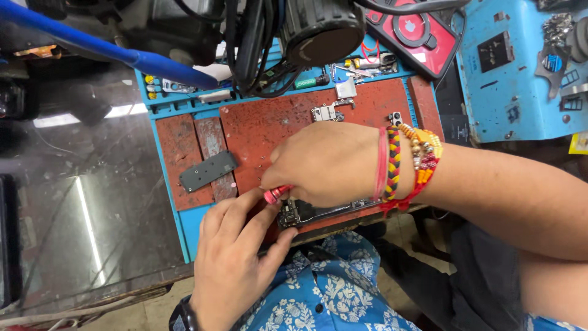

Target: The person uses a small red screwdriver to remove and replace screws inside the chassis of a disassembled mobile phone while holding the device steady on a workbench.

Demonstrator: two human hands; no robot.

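Note:
My right hand (327, 162) is closed around a small screwdriver with a red cap (275, 194), its tip hidden under the palm. Below it lies an opened phone (294, 214) with dark circuit parts showing, at the near edge of the worn red and blue work mat (257, 132). My left hand (236, 257) rests against the phone's near left corner, with the fingers steadying it and touching the screwdriver's cap. A grey metal plate (207, 170) lies on the mat to the left, apart from both hands.
Small metal parts (324, 112) and tiny screws lie on the mat behind my right hand. A microscope head (318, 27) with black cables hangs above the mat's far edge. A blue rod (122, 55) crosses the upper left. A light blue board (514, 67) stands at right.

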